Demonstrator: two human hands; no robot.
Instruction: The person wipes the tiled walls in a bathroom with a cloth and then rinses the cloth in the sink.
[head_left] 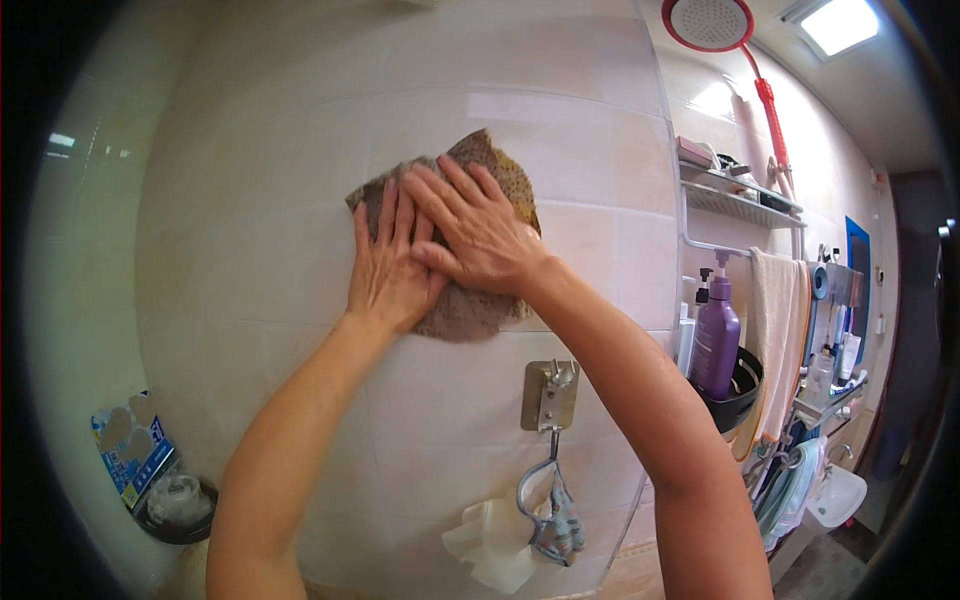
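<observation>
A brown and yellowish speckled cloth (462, 315) lies spread against the pale tiled wall (270, 190). My left hand (385, 265) is pressed flat on its left part, fingers stretched upward. Just above and to the right, my right hand (478, 225) also lies flat on the cloth, its fingers slanting up to the left. Its thumb reaches across the edge of my left hand. The cloth's corners stick out above and to the right of the hands. Its middle is hidden beneath them.
Below the cloth, a metal wall hook (550, 395) holds a hanging patterned fabric item (560, 525). To the right are a wire shelf (740, 200), a purple pump bottle (716, 335), a towel (775, 330) and a red-rimmed shower head (708, 22). A dark basin (180, 530) stands lower left.
</observation>
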